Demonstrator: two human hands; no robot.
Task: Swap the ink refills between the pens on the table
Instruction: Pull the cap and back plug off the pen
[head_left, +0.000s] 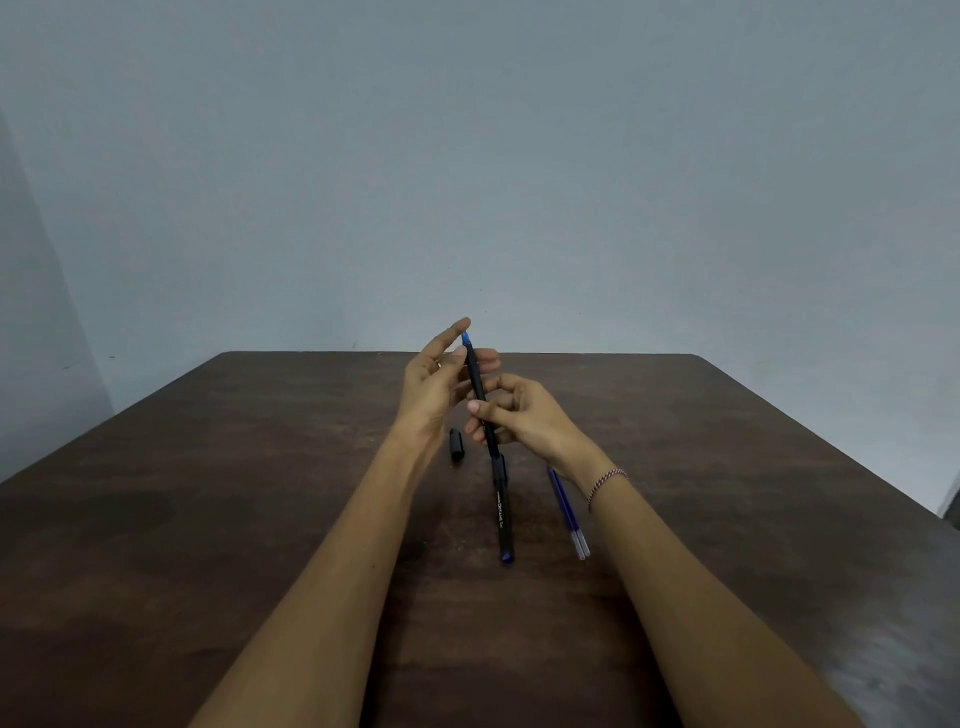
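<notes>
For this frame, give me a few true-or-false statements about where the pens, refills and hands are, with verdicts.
1. The left hand and the right hand both hold one black pen above the table. True.
2. Two blue refills lie side by side on the table near the right wrist. True.
3. The small black piece is pinched in the left hand. False: it lies on the table, free of both hands.
4. The second pen stands upright. False: it lies flat on the table.
5. The bracelet is on the left wrist. False: it is on the right wrist.
</notes>
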